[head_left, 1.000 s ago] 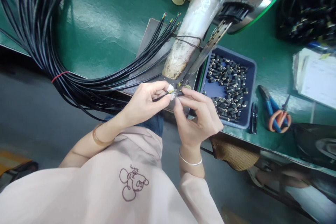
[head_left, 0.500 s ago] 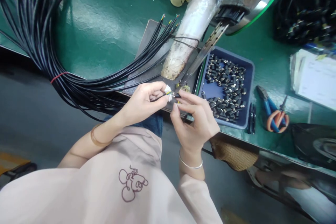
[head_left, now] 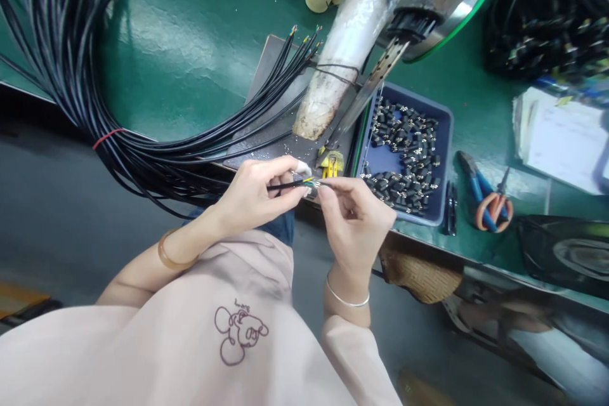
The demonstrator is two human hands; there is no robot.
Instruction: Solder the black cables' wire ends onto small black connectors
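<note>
Between thumb and fingers, my left hand point(head_left: 259, 190) pinches a black cable point(head_left: 285, 186) near its stripped end. Thin yellow, green and other coloured wires point(head_left: 309, 183) fan out of it, with white wrapping on my left fingertips. My right hand point(head_left: 354, 209) is closed in a pinch at the wire ends, around a small connector with metal pins point(head_left: 318, 184) that my fingers mostly hide. Just above the hands stands a yellow clamp-like piece point(head_left: 332, 165), below the slanted metal tip of a soldering iron point(head_left: 366, 95).
A tied bundle of black cables point(head_left: 157, 151) lies left, ends on a grey board point(head_left: 259, 92). Right of my hands is a blue tray point(head_left: 447, 158) of small black connectors. Further right are pliers point(head_left: 478, 190), scissors point(head_left: 497, 206) and papers point(head_left: 566, 139). A white wrapped tube point(head_left: 333, 76) hangs overhead.
My right hand's fingers have closed into a tighter pinch at the wire ends. Both hands have lowered slightly, bringing the yellow piece above them into fuller view.
</note>
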